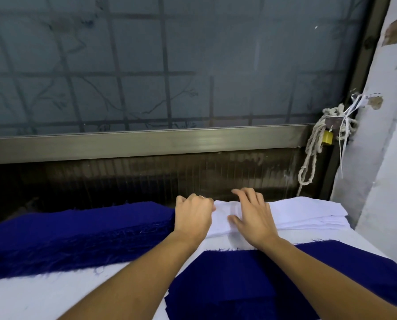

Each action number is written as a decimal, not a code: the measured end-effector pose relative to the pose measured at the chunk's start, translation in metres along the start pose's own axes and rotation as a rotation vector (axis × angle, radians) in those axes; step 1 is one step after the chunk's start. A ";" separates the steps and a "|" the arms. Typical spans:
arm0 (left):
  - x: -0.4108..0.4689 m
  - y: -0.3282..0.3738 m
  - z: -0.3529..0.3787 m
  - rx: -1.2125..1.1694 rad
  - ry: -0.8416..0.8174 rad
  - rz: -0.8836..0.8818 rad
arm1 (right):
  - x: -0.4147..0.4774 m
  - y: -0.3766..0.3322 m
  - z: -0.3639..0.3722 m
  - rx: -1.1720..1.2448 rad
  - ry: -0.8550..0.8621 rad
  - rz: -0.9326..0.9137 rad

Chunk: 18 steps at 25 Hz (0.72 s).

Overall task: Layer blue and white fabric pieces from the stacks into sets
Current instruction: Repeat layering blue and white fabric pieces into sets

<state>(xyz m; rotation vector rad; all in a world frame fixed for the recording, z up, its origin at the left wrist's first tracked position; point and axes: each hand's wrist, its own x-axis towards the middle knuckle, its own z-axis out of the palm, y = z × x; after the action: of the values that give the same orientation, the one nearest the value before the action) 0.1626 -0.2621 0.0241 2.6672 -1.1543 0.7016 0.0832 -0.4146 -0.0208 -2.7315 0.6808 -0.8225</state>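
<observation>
A thick stack of dark blue fabric pieces [77, 236] with frayed edges lies at the left of the table. To its right sits a stack of white fabric pieces [308, 213]. My left hand [192, 215] pinches the left end of the top white piece [222, 215]. Lying flat on the same white piece just to the right is my right hand [252, 218], its fingers spread. In front of me rests a layered pile with a blue piece [250, 280] on top and white edges showing beneath it.
The white-covered table [42, 296] ends against a frosted window with a metal frame [146, 144]. A knotted rope with a brass padlock [326, 137] hangs at the right, beside a white wall [382, 158].
</observation>
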 end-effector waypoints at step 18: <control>-0.092 -0.115 -0.156 -0.394 0.111 -0.369 | -0.071 -0.043 -0.141 0.253 -0.054 -0.014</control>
<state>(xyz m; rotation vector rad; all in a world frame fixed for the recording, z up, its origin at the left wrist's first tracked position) 0.1345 -0.0733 0.1229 2.3738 -0.6605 0.4888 -0.0330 -0.3515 0.0759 -2.5233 0.5090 -0.7765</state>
